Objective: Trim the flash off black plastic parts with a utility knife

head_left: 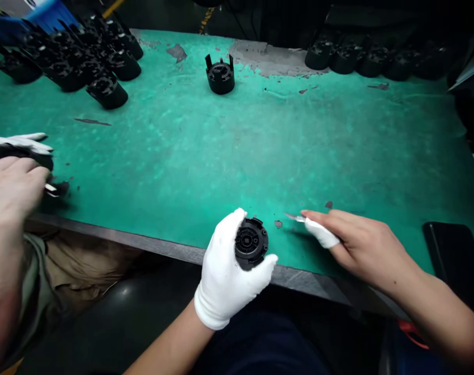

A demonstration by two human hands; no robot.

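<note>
- Your gloved left hand (224, 268) grips a round black part (256, 242) at the near edge of the green table (283, 140).
- Your right hand (359, 242), one digit covered in white, pinches a small blade (296, 217), which points left, apart from the part.
- A black phone (451, 250) lies right of that hand.
- A pronged black cup (221, 80) stands farther back.
</note>
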